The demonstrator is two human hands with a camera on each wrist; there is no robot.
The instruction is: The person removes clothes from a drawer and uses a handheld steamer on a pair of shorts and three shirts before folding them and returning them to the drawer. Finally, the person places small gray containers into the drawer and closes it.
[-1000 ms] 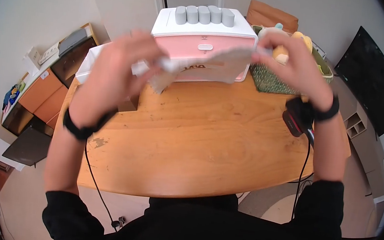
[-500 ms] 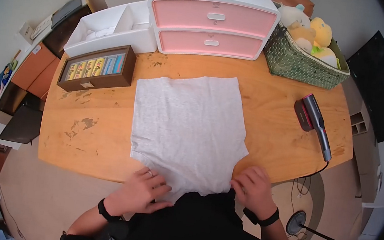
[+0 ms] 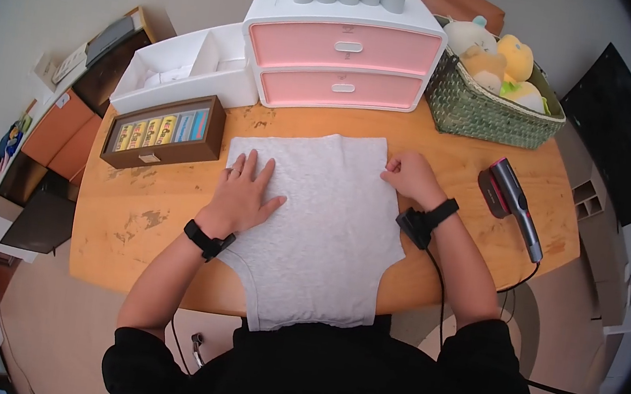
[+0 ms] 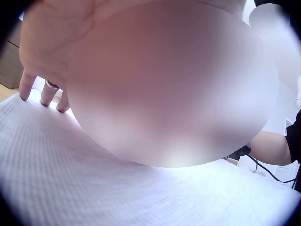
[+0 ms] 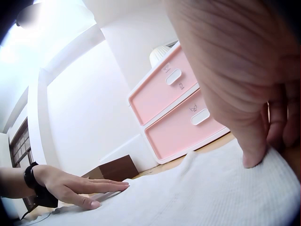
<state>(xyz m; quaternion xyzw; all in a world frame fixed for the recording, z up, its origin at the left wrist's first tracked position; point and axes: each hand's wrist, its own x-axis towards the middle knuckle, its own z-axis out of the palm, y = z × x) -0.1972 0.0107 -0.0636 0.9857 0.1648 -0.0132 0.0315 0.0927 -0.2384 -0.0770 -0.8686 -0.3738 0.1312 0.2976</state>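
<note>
A light grey sleeveless top [image 3: 328,223] lies spread on the wooden table, its hem towards the drawers and its armhole cutouts on the near side. My left hand [image 3: 240,197] rests palm down on its far left part, fingers spread, a ring on one of them. In the left wrist view the fingertips [image 4: 45,102] touch the cloth. At the far right corner my right hand [image 3: 414,176] has its fingers curled and pinches the edge. The right wrist view shows the thumb [image 5: 254,153] on top of the fabric, with the other fingers partly hidden beyond the edge.
Behind the top stands a white and pink drawer unit [image 3: 339,77]. Left of it are a white divided bin [image 3: 155,56] and a brown box [image 3: 212,132] of small packs. To the right are a green basket [image 3: 485,120] of plush toys and a corded handheld steamer-like device [image 3: 517,208].
The top was held up in both hands, then lay spread with both hands at its near edge. Both hands have since moved to its far end, and the near left armhole now lies flatter.
</note>
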